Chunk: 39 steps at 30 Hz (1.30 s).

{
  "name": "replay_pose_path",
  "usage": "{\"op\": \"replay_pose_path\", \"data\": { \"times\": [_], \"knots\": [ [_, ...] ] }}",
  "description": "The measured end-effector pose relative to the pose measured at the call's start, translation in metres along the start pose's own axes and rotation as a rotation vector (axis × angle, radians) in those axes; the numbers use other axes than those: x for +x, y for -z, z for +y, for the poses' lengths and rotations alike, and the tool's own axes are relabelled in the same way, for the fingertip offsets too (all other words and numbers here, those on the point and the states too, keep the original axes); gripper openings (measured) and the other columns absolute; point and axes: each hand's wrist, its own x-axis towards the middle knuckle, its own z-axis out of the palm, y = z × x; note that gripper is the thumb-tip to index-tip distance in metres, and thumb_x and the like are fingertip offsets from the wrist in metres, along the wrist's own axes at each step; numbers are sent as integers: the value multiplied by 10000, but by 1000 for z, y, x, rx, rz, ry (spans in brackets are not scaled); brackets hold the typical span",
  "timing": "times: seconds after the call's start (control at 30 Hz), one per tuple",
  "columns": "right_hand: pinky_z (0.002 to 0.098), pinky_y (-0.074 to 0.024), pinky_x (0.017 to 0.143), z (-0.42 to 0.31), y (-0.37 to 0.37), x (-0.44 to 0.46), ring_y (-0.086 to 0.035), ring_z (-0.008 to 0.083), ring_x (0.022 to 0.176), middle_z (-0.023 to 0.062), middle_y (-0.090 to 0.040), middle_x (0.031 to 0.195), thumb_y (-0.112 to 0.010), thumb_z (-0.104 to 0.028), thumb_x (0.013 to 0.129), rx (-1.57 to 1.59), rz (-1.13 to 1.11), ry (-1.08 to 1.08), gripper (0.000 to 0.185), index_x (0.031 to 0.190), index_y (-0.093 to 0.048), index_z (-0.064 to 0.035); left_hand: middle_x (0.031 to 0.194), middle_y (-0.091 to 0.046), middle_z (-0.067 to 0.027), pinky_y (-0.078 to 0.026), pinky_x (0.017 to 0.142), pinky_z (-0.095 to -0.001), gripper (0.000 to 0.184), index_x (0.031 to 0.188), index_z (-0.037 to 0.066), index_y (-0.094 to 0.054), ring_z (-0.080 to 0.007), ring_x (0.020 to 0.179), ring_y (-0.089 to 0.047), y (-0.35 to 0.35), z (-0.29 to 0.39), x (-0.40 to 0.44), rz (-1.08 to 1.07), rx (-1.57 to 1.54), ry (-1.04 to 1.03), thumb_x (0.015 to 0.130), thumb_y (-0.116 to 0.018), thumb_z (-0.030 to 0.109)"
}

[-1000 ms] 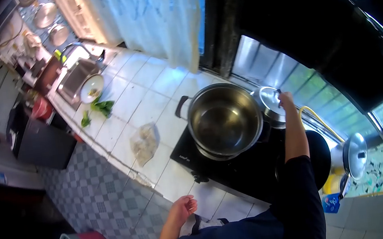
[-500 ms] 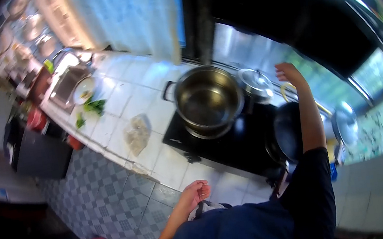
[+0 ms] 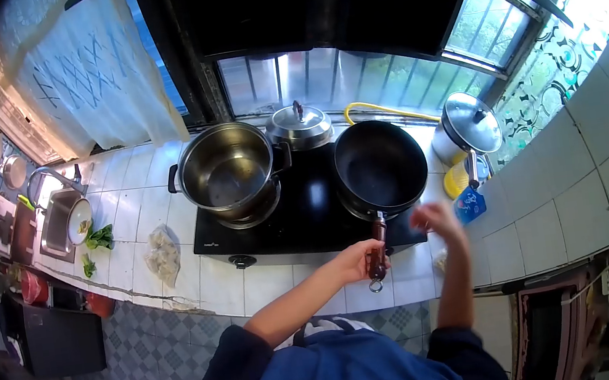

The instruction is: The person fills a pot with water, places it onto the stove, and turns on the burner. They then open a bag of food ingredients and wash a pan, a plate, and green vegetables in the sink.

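My left hand (image 3: 361,261) is wrapped around the dark brown handle of a deep black frying pan (image 3: 380,163). The pan rests on the right burner of a black gas stove (image 3: 309,201), its inside bare. To the right of the handle, my right hand (image 3: 435,217) hovers near the stove's front right corner, close to a blue packet (image 3: 469,204). Motion blurs its fingers, and nothing can be made out in them. A large steel pot (image 3: 226,166) without a lid stands on the left burner.
Behind the stove sits a lidded silver pot (image 3: 299,126). Another lidded pot (image 3: 470,124) and a yellow container (image 3: 457,179) stand at the right wall. Leftward on the tiled counter lie a plastic bag (image 3: 162,256), green leaves (image 3: 101,238) and a sink (image 3: 58,222).
My view has turned to the right. My left hand has moved from beside my body to the pan's handle and closed on it. My right hand has come down from above the pan.
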Motion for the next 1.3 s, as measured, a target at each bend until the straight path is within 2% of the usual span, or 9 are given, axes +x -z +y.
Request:
{"op": "replay_pose_path", "data": {
  "times": [0.1,0.17,0.23,0.4,0.53,0.9,0.97,1.1,1.3],
  "knots": [
    [256,-487,585,73,-58,-24,-589,114,685,73,-620,815,-438,-390,889,336,-63,-249,391,951,-584,-33,635,-514,-43,-470,509,-254,167,831,48,-496,-129,562,-544,4,-13,37,-167,-79,-40,768,-609,155],
    [248,-476,649,119,-108,-25,-581,126,768,82,-595,954,-385,-387,912,1231,-375,-69,409,1106,-497,-44,606,-493,-28,-425,421,-219,141,803,59,-480,-100,476,-497,-14,-21,28,12,35,-136,745,-600,106],
    [253,-459,686,83,-137,-38,-568,154,794,100,-578,999,-354,-355,928,1624,-339,-159,371,1111,-469,-52,588,-480,-23,-405,381,-219,124,796,57,-476,-104,444,-485,-27,-20,5,211,279,-171,726,-577,71],
    [348,-459,772,27,-174,-64,-562,232,868,175,-570,999,-518,-142,824,1370,-242,-66,198,996,-483,-50,475,-465,-42,-378,345,-235,89,581,50,-489,-117,380,-465,-20,-28,-81,165,445,-188,649,-542,71],
    [341,-433,811,-23,-203,-117,-532,222,898,175,-539,1052,-489,-136,829,1193,-223,-87,218,1025,-446,-50,551,-451,-45,-349,383,-228,323,949,25,-445,-114,431,-441,3,-49,-140,-36,497,-231,636,-513,61],
    [310,-423,820,-141,-405,-171,-526,177,910,128,-531,1023,-535,-209,782,762,-565,310,348,1046,-448,-1,527,-448,-53,-363,411,-242,267,901,-6,-474,-121,445,-459,121,-83,-373,45,482,-661,642,-509,53],
    [318,-419,826,-162,-460,-185,-528,184,915,133,-533,1031,-531,-201,774,693,-669,239,354,1048,-458,11,574,-468,-53,-369,411,-231,279,925,-2,-470,-114,450,-460,156,-97,-426,131,479,-722,653,-516,41],
    [281,-515,602,-188,-571,-208,-555,195,844,177,-514,1070,-498,-130,796,765,-884,13,279,1042,-437,-13,599,-478,-51,-387,408,-236,320,951,-2,-456,-113,468,-482,217,-128,-513,326,280,-899,639,-527,-20],
    [334,-494,724,-216,-708,-216,-550,248,903,212,-494,1110,-471,-85,796,607,-1173,-324,244,1027,-445,-9,581,-457,-44,-390,412,-229,274,951,6,-433,-121,469,-478,327,-162,-582,429,-132,-905,695,-524,-28]
  ]
}}
